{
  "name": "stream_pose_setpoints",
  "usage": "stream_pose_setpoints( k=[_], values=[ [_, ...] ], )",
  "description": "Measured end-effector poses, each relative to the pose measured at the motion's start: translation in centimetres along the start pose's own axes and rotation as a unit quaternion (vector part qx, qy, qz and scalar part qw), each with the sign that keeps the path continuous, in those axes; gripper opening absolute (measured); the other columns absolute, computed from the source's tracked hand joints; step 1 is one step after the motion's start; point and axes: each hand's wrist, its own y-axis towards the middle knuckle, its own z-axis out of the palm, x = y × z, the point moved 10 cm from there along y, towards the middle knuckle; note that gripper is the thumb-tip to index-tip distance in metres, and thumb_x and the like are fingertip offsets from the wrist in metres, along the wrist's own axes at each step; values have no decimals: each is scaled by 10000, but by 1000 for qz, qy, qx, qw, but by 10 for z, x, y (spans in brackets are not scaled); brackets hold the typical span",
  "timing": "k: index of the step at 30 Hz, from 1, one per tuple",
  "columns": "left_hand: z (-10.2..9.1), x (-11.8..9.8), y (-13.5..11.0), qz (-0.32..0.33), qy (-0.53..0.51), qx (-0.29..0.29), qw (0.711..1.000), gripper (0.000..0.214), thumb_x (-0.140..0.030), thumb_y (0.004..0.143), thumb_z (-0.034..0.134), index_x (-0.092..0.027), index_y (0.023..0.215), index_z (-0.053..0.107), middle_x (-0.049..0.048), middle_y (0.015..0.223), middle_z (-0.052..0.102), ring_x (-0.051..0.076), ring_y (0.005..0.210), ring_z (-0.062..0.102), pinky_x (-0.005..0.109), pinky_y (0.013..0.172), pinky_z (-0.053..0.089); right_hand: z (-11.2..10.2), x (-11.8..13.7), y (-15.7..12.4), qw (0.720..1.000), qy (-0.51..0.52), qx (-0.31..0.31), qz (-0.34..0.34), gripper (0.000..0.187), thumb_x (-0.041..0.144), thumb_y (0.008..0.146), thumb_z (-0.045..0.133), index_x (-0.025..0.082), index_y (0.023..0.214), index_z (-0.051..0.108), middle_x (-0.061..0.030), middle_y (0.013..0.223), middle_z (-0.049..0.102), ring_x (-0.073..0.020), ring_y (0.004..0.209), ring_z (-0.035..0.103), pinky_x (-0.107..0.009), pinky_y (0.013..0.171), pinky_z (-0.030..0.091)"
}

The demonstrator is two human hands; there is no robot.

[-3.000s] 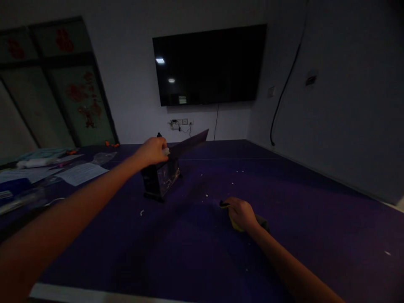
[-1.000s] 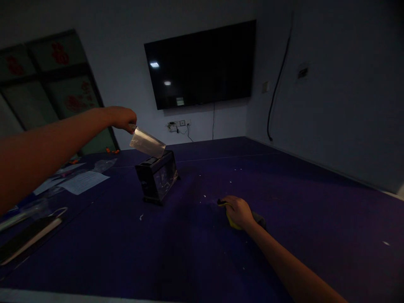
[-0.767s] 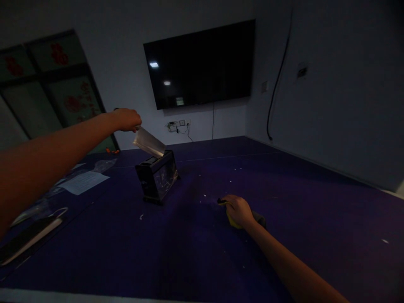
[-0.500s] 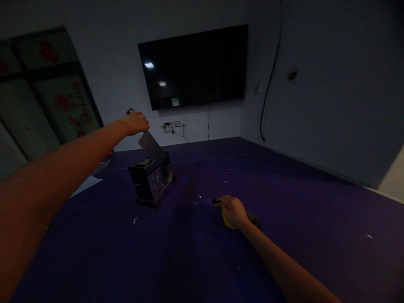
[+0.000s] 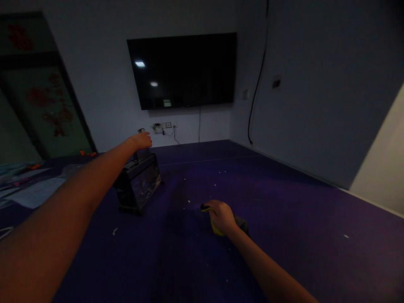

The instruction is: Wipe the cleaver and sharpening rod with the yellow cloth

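My left hand (image 5: 142,141) is closed around the handle of a broad-bladed cleaver (image 5: 144,151). The handle's metallic end shows above the hand. Below it, the blade reaches down into the top of a black knife block (image 5: 139,185) with a clear side panel, and only a little of the blade shows. On the purple surface (image 5: 189,261), to the right of the block, my right hand (image 5: 222,216) grips a yellow and dark grey cloth (image 5: 217,229), its fingers curled over it.
White scraps (image 5: 114,231) are scattered over the purple surface. Papers (image 5: 34,193) and small orange items (image 5: 86,153) lie at the left. A television (image 5: 184,71) hangs on the far wall above sockets (image 5: 166,125); a black cable (image 5: 257,90) runs down at the right.
My left hand has lowered the cleaver, so most of its blade is now inside the knife block. My right hand stays on the cloth. The view has turned slightly, showing more papers at left.
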Motion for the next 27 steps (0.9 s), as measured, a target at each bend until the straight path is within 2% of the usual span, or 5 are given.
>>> stream_pose_setpoints(
  k=[11, 19, 23, 25, 27],
  values=[
    [28, -29, 3, -5, -48, 8, 999, 177, -46, 663, 514, -188, 655, 619, 52, 721, 657, 161, 818, 568, 360, 932, 280, 3, 1, 3, 1000, -5, 8, -1, 338, 86, 699, 421, 205, 897, 668, -39, 938, 675, -180, 884, 604, -270, 796, 429],
    [-12, -6, -18, -85, -46, -19, 995, 378, -212, 731, 542, -178, 1108, 547, 106, 1090, 586, 234, 1116, 447, 440, 1028, 82, 2, 3, 3, 1000, -2, 5, -6, 360, 63, 686, 409, 199, 893, 671, -41, 947, 675, -180, 882, 607, -273, 795, 434],
    [-26, 54, -61, -357, -124, -39, 925, 771, -555, 718, 489, -67, 1295, 334, 230, 1263, 425, 367, 1167, 370, 513, 945, 236, 3, 3, 2, 1000, 2, 6, -5, 360, 68, 693, 405, 201, 897, 671, -38, 945, 675, -179, 890, 606, -273, 798, 435],
    [-4, 70, -83, -443, -224, 30, 867, 887, -689, 616, 496, -31, 1209, 438, 272, 1198, 465, 408, 1105, 421, 490, 860, 338, 4, 2, 2, 1000, 4, 7, -3, 360, 72, 695, 405, 199, 906, 669, -41, 952, 674, -182, 896, 604, -279, 801, 435],
    [22, 68, -95, -453, -320, 105, 825, 830, -713, 517, 563, -43, 1006, 588, 252, 1018, 574, 395, 982, 518, 435, 771, 402, 4, 1, 1, 1000, 4, 8, -1, 359, 77, 698, 405, 196, 914, 666, -43, 957, 673, -184, 900, 603, -281, 804, 434]
  ],
)
